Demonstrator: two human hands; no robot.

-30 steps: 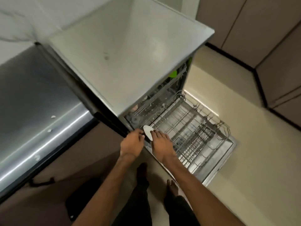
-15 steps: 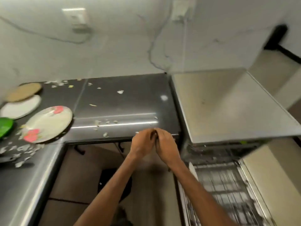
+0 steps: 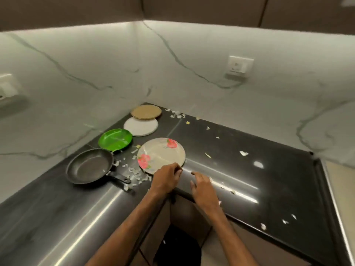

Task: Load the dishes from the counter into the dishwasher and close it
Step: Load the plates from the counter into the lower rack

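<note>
Fingers (image 3: 177, 170) of left hand (image 3: 166, 178) pinch floral plate (image 3: 161, 153) by its rim; right hand (image 3: 204, 189) hovers, relaxed

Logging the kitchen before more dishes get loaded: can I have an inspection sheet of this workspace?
Surface: dark glossy counter, L-shaped.
Job's things: floral plate, green plate, white plate, tan plate and pan, all lying on the counter.
Clutter: pale scraps scattered round the pan handle and across the right side.
Hands: left hand has fingers curled on the floral plate's near rim; right hand is open at the counter edge.
Cables: nothing seen.
Surroundings: veined wall, two sockets, cabinets above.
</note>
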